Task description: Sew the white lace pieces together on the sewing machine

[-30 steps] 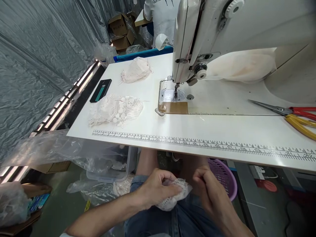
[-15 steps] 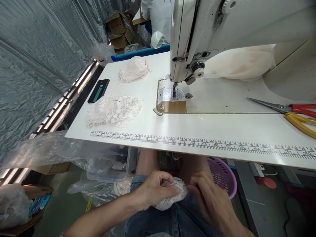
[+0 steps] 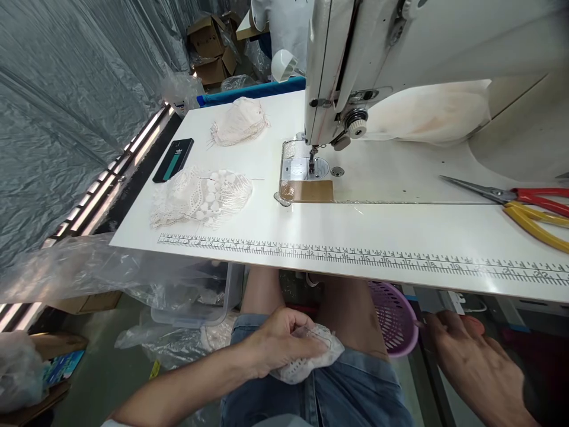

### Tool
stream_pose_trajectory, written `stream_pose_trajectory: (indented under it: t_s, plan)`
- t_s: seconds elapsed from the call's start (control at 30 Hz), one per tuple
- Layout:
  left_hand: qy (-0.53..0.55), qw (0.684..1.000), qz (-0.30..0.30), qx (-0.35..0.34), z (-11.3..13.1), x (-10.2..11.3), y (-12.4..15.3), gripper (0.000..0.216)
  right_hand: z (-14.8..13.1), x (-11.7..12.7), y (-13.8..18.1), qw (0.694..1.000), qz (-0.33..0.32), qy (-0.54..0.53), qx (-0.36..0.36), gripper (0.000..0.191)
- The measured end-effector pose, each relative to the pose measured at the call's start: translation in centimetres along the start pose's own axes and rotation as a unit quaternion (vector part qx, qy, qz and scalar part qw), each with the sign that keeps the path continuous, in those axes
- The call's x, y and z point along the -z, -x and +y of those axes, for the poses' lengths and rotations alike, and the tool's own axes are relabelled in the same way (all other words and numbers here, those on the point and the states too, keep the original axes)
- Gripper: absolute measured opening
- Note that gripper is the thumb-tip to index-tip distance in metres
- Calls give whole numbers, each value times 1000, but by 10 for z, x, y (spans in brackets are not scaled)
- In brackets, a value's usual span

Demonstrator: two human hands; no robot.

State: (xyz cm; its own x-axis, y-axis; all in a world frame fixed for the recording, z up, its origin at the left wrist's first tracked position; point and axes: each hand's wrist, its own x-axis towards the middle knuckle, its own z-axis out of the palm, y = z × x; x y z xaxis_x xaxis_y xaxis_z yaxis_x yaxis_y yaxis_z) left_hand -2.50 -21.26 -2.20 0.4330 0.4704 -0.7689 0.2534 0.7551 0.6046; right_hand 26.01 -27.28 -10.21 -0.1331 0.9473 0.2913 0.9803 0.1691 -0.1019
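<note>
Gripping white lace piece (image 3: 328, 354) in left hand (image 3: 282, 341), low over denim shorts (image 3: 364, 385). Holding right hand (image 3: 478, 362) out beyond purple basket (image 3: 395, 320); cannot tell if clasping anything. Probably mid-handwork; to continue, keep lace steady, bring right back.

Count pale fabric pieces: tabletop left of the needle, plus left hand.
3: a lacy piece beside the black phone, a pinkish piece farther back, and a bunched lace piece in the left hand. Extra layers may be hidden underneath.

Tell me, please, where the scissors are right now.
In the head view, the scissors lie at the far right, beyond the printed ruler and right of the metal needle plate.
</note>
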Motion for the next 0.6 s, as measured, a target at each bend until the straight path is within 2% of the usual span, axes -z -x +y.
stream_pose_trajectory:
  t_s: [0.07,0.13,0.2,0.23,0.3,0.37,0.43,0.53,0.57,0.6]
  plan:
    - [3,1000,4,9,-1,-2,-3,53,-10,16,-1,999,-17,-28,17,41]
    - [3,1000,4,18,-1,-5,-5,54,-34,32,-7,991,-46,-112,54,31]
    - [0,1000,-1,25,0,-10,-6,54,-63,44,-16,949,-79,-294,81,17]
    - [-1,1000,-7,26,1,-12,-6,54,-76,48,-22,929,-87,-348,92,14]
    - [-2,1000,-19,23,2,-16,-6,54,-94,51,-32,897,-91,-422,93,11]
    - [-6,1000,-27,14,3,-18,-6,55,-98,46,-37,884,-93,-451,78,13]
    - [-19,999,-27,4,2,-16,-5,56,-86,37,-35,891,-104,-437,60,16]
    - [-34,999,-23,1,1,-12,-5,56,-48,19,-19,943,-110,-304,78,20]
    - [-36,999,-26,1,1,-10,-5,54,-33,15,-12,966,-78,-228,93,25]
    - [-37,999,-31,-1,2,-9,-6,52,-21,12,-6,975,-56,-197,84,33]
